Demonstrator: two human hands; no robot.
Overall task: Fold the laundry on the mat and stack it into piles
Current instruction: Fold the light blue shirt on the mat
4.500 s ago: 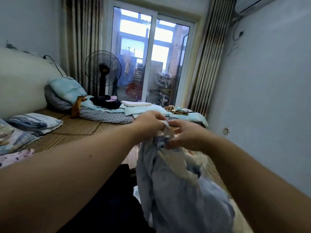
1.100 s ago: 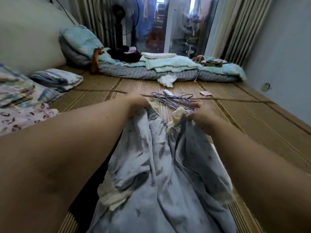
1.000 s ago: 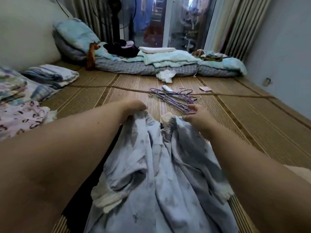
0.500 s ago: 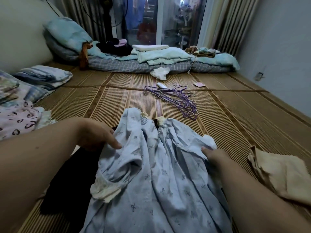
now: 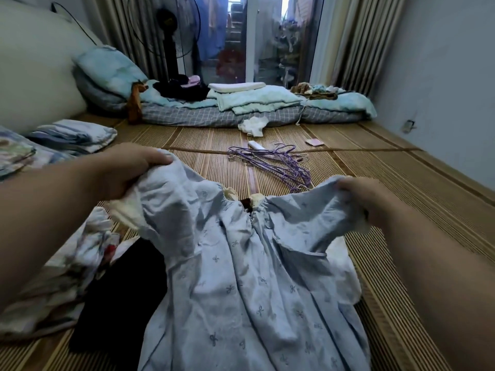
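head view, dress [image 5: 241,277] hem cropped, black garment [image 5: 120,290] half-covered

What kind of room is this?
Most likely a home bedroom: pillows and folded bedding lie at the far end of the woven mat, with a standing fan by a curtained glass door.

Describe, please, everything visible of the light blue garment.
The light blue garment is thin, wrinkled, cotton-like cloth printed with small bows, with cream trim at neckline and cuffs. It is spread out, neckline away from the person. The left hand and right hand grip its sleeves; its body drapes over a black cloth and the mat.
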